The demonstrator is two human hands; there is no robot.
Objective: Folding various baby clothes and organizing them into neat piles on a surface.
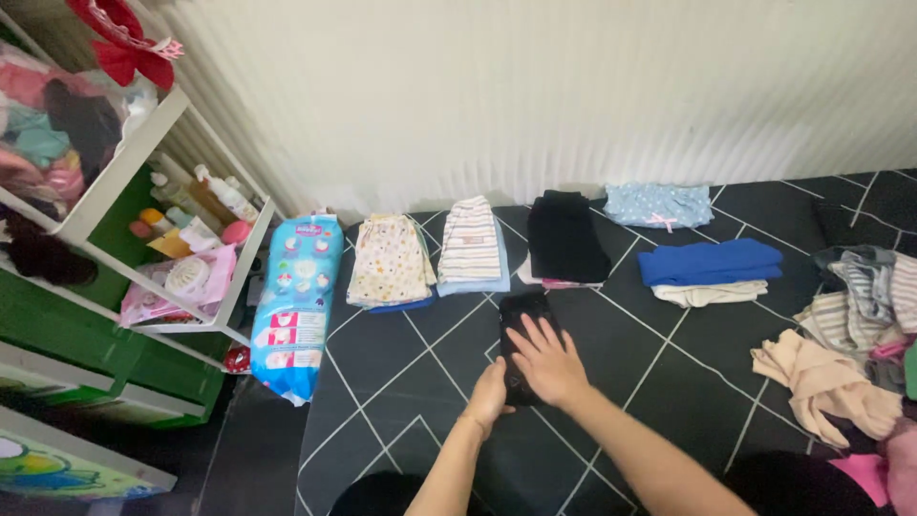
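A small folded black garment (522, 313) lies on the dark bed sheet with white lines (401, 382) in front of me. My right hand (546, 363) rests flat on top of it, fingers spread. My left hand (489, 394) grips its near left edge. Beyond it, along the wall, sit folded stacks: a spotted cream one (390, 261), a striped one (473, 244), a black one (565, 239), a light blue dotted one (659, 204) and a blue one on cream (710, 269).
A heap of unfolded clothes (855, 334) lies at the right. A blue diaper pack (294, 301) leans at the bed's left edge. A white shelf rack (143, 182) with bottles and clothes stands at the left, above green drawers (95, 354).
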